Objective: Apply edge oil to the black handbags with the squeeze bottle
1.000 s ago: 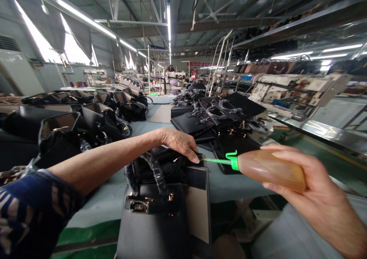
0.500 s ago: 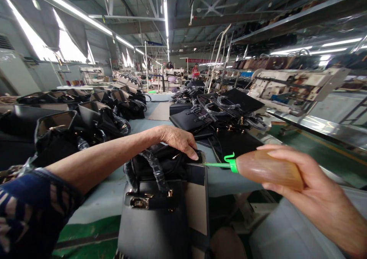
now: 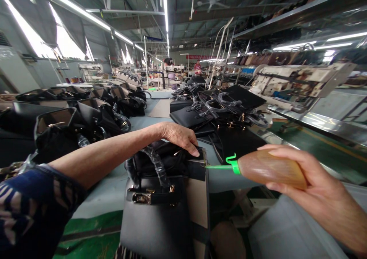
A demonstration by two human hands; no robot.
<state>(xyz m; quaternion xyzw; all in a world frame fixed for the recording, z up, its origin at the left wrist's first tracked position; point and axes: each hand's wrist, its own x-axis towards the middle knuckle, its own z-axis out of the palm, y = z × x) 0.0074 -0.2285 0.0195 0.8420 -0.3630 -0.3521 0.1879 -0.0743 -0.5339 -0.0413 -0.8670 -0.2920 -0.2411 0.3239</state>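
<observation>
My right hand [image 3: 318, 182] is wrapped around an amber squeeze bottle [image 3: 271, 169], its green nozzle [image 3: 219, 167] pointing left, the tip at the open edge of a black handbag [image 3: 156, 220]. The bag lies before me at the near side of the blue-grey table [image 3: 106, 192]. My left hand [image 3: 180, 136] reaches over it, thumb near that edge; whether the hidden fingers pinch, I cannot tell.

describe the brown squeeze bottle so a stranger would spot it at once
Find the long bluish worktable, then the heap of black handbags on its right side. Nearer the camera, the person's bare right hand grips a rounded brown plastic squeeze bottle, held sideways. Its bright green cap and thin green nozzle set it apart from the black handbags.
</observation>
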